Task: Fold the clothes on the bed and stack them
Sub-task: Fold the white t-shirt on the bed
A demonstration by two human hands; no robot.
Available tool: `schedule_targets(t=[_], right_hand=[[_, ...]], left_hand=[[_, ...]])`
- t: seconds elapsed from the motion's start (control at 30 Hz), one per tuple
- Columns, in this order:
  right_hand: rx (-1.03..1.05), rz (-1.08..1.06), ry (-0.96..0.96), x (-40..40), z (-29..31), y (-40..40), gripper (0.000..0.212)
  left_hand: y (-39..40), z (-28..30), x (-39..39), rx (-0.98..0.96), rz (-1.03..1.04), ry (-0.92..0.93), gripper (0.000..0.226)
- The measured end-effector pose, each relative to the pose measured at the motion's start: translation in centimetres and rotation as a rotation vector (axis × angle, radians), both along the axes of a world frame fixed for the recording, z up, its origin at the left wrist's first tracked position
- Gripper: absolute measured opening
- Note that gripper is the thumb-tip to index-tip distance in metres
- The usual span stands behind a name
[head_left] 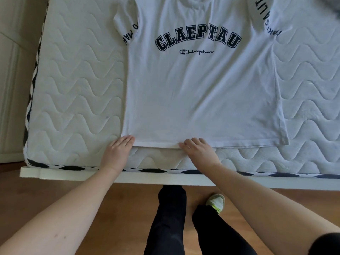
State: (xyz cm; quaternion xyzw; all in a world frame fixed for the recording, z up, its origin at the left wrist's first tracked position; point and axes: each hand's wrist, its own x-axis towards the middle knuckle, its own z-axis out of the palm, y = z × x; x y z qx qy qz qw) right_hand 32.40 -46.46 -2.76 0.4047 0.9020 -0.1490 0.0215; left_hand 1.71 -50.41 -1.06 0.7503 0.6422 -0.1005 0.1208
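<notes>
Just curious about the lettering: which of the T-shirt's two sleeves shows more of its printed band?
The sleeve on the person's right: its black lettered band runs long down the cloth. The left sleeve shows only a short curved stretch of letters.

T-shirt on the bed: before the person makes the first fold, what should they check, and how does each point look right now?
1. T-shirt lies flat, print up: ok.
2. Bottom hem straight along the mattress edge: ok, apart from a slight lift between the hands.
3. Left hand at the hem's left corner, fingers flat: ok.
4. Right hand at the hem: not ok for a fold across, since it sits near the middle, not the right corner.
5. Both sleeves spread out: cannot tell, the right one runs out of view.
6. Cloth smooth: mostly ok, light creases on the right side.
</notes>
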Motion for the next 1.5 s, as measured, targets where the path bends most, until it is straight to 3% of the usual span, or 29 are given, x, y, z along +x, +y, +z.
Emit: schedule_targets(t=[0.17, 0.43, 0.5, 0.63, 0.7, 1.07, 1.13, 1.33, 1.5], right_hand=[[0.038, -0.171, -0.073, 6.7, -0.4, -0.7, 0.063], [-0.012, -0.496, -0.129, 17.0, -0.4, -1.7, 0.062], [-0.044, -0.658, -0.110, 19.0, -0.6, -1.7, 0.061], [-0.227, -1.183, 0.048, 23.3, -1.1, -0.9, 0.059], [-0.291, -1.289, 0.141, 24.6, -1.6, -0.4, 0.055], [-0.380, -1.461, 0.419, 26.0, -2.0, 2.7, 0.013], [-0.382, -1.497, 0.438, 26.4, -1.9, 2.4, 0.014], [-0.404, -1.550, 0.399, 27.6, -1.4, -0.4, 0.017], [-0.618, -1.474, 0.556, 26.8, -0.2, -1.1, 0.017]], left_hand=[[-0.2, 0.2, 3.6, -0.007, -0.012, 0.140, 0.044], [3.0, -0.6, 19.7, 0.061, -0.291, -0.084, 0.038], [3.8, -0.8, 24.0, 0.041, -0.342, -0.117, 0.043], [5.4, -1.6, 31.3, -0.101, -0.429, -0.143, 0.052], [6.1, -2.2, 33.7, -0.132, -0.459, -0.052, 0.057], [7.7, -0.6, 35.8, -0.088, -0.473, 0.301, 0.037], [7.8, -0.4, 35.9, -0.128, -0.462, 0.332, 0.037], [6.2, -0.6, 36.6, -0.204, -0.718, 0.321, 0.045], [5.0, 0.0, 36.9, -0.257, -0.685, 0.316, 0.052]])
